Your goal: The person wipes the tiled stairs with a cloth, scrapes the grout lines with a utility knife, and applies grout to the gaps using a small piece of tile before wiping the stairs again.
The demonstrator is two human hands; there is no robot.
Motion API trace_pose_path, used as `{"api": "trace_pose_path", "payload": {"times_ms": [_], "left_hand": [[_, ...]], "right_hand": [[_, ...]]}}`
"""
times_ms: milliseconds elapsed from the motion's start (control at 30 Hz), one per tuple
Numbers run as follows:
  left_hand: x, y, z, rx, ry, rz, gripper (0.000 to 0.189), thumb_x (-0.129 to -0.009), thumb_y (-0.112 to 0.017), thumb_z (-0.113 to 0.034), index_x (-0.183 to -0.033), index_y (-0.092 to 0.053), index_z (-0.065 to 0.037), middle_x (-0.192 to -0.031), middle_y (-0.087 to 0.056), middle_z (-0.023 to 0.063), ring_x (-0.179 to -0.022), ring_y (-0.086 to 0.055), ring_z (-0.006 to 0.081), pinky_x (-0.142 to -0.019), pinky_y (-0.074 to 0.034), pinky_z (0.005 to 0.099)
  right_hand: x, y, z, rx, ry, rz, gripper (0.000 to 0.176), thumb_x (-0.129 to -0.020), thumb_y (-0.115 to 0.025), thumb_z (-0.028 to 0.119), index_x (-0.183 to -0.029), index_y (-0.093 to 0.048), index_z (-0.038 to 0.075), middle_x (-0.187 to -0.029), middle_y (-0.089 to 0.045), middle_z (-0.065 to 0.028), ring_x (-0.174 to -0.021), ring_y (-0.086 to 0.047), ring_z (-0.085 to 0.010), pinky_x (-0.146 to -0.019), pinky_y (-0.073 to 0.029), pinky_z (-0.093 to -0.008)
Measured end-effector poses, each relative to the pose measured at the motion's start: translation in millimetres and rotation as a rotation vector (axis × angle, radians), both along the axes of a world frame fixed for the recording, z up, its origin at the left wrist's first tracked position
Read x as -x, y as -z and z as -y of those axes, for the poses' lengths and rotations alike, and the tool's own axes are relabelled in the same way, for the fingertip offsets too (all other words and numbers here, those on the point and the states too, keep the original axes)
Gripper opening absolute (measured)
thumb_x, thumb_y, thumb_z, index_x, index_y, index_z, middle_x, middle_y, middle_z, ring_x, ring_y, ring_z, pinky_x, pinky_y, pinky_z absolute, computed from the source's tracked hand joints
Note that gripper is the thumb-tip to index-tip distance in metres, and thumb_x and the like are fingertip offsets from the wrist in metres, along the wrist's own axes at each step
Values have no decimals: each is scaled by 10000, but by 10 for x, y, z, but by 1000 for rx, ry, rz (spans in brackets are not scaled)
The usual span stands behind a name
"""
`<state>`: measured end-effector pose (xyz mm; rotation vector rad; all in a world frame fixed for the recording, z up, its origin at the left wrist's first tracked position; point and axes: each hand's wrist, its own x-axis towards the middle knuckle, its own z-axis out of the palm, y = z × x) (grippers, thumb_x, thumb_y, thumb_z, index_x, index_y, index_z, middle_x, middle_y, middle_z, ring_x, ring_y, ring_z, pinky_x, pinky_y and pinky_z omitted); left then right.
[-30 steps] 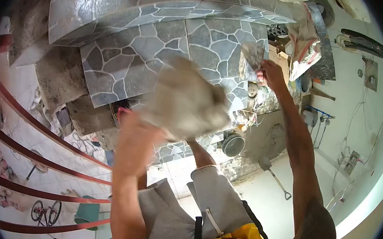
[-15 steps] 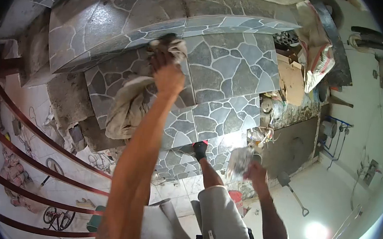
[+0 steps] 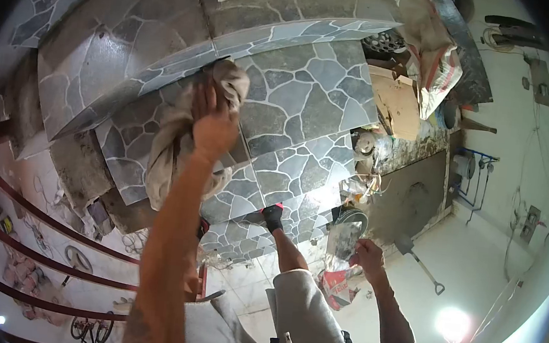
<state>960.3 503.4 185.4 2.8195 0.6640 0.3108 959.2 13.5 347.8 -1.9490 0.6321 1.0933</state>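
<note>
My left hand (image 3: 215,133) presses on a bunched beige cloth (image 3: 173,155), its fingers over the folds. The cloth lies on a step of grey stone-pattern tiles (image 3: 298,101), against the tiled riser (image 3: 267,37). Part of the cloth is bunched above the fingers, and the rest trails down to the left, partly behind my forearm. At the lower right, my right hand (image 3: 369,257) is closed at the edge of a flat grey rectangular plate, perhaps a trowel (image 3: 344,240). Its handle cannot be made out.
Dark red curved rails (image 3: 50,239) run along the left. A cardboard piece (image 3: 393,103) and a woven sack (image 3: 439,78) lie at the upper right. A shovel (image 3: 421,262) rests on the floor at the right. A red container (image 3: 336,288) stands below my right hand.
My left hand and the cloth have shifted left and slightly down in view. The plate in my right hand has moved slightly down. The whole view has shifted too.
</note>
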Motion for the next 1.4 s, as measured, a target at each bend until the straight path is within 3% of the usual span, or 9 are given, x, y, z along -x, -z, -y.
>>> {"api": "trace_pose_path", "payload": {"times_ms": [333,567,633,733,767,800,867,900,1400], "left_hand": [[1090,-563,466,238,556,-363,615,-847,-622,-155,-1433,-433,-144,-1575,-196,208,-1462,-195,365,-1156,-268,474],[759,-259,557,172,30,-102,448,-969,-487,-278,-1233,-523,82,-1150,-603,297,-997,-599,476,-872,-474,483],[-33,-619,489,997,-429,488,470,-1011,-454,-325,-1201,-535,97,-1039,-619,248,-879,-604,320,-808,-481,404],[-1088,-678,571,177,-186,-107,436,-998,-463,-288,-1171,-547,103,-1066,-643,260,-940,-606,394,-868,-456,422],[-1420,-58,641,-131,35,657,359,-993,-455,-246,-1089,-576,78,-969,-658,263,-905,-623,412,-821,-474,452],[-1736,-260,927,537,-113,458,217,-931,-499,-90,-1074,-631,5,-1051,-648,222,-982,-605,392,-874,-479,437],[-2351,-387,1278,134,300,-302,363,-919,-546,-204,-1166,-574,60,-1133,-612,224,-1068,-570,381,-928,-456,408],[-2515,321,1577,-11,138,287,478,-887,-579,-275,-1193,-545,91,-1190,-574,224,-1125,-532,366,-973,-420,449],[-2047,-418,2221,-37,657,-194,541,-921,-521,-207,-1392,-430,42,-1445,-386,235,-1336,-377,376,-1114,-318,437]], "right_hand": [[7,-309,-275,-71,-57,-24,194,-953,-573,128,-1060,-595,-32,-738,-633,-86,-564,-645,-166,-525,-548,-299],[169,-160,420,-22,77,-45,194,-957,-561,130,-1070,-592,-25,-712,-628,-84,-557,-648,-174,-520,-552,-310],[304,-104,572,-11,101,-61,166,-964,-549,133,-1033,-589,-13,-695,-619,-83,-544,-641,-180,-511,-549,-314],[483,-78,764,25,170,-57,230,-962,-533,128,-1064,-597,-67,-683,-625,-105,-554,-638,-179,-532,-545,-305],[558,-88,807,43,171,-43,197,-961,-530,123,-1034,-594,-47,-687,-618,-98,-545,-633,-181,-524,-544,-308],[621,-155,844,66,171,-31,166,-960,-526,118,-1004,-591,-28,-690,-611,-91,-536,-628,-184,-515,-544,-311],[746,-206,974,85,214,-30,152,-959,-514,111,-983,-593,-16,-709,-607,-86,-529,-619,-180,-510,-544,-313],[848,-220,1075,88,258,-46,166,-960,-505,109,-993,-598,-25,-724,-611,-88,-532,-614,-174,-513,-544,-312],[1483,-495,1445,115,463,-46,232,-953,-540,164,-1003,-620,-48,-740,-612,-66,-547,-596,-131,-538,-539,-284]]}}
